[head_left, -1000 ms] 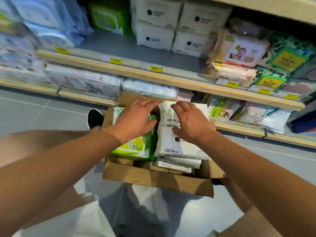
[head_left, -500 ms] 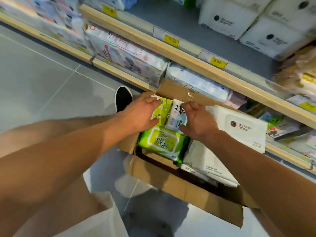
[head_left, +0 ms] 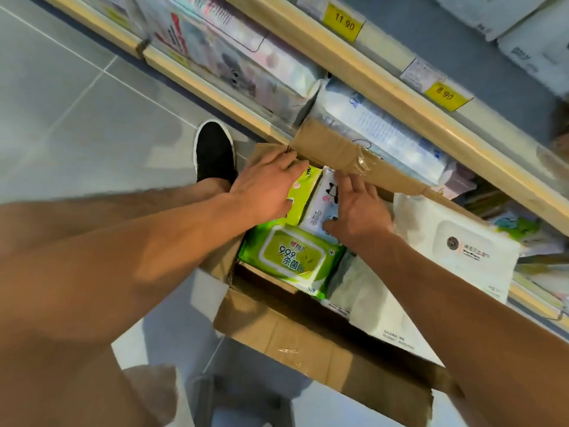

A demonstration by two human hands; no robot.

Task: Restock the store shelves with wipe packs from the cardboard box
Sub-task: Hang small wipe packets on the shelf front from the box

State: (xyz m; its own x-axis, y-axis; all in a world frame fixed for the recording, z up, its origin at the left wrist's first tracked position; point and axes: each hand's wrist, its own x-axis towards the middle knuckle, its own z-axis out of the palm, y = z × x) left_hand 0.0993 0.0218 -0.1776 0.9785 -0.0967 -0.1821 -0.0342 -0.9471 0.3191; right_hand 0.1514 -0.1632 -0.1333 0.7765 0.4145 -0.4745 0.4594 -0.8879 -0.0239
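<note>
Since earlier, both hands, left (head_left: 271, 183) and right (head_left: 358, 208), have spread flat on packs deeper inside the cardboard box (head_left: 323, 343).

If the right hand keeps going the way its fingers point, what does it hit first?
Probably the taped far flap of the cardboard box; the right hand points up past the panda-print wipe pack toward it. Depth is unclear.

My arms come in from the lower left and lower right of the frame, bare to the edge, with no sleeves, watch or rings. My left hand (head_left: 271, 186) and right hand (head_left: 358, 211) are ungloved. Upper centre-left, my black slip-on shoe (head_left: 214, 152) shows a white sole rim.
</note>
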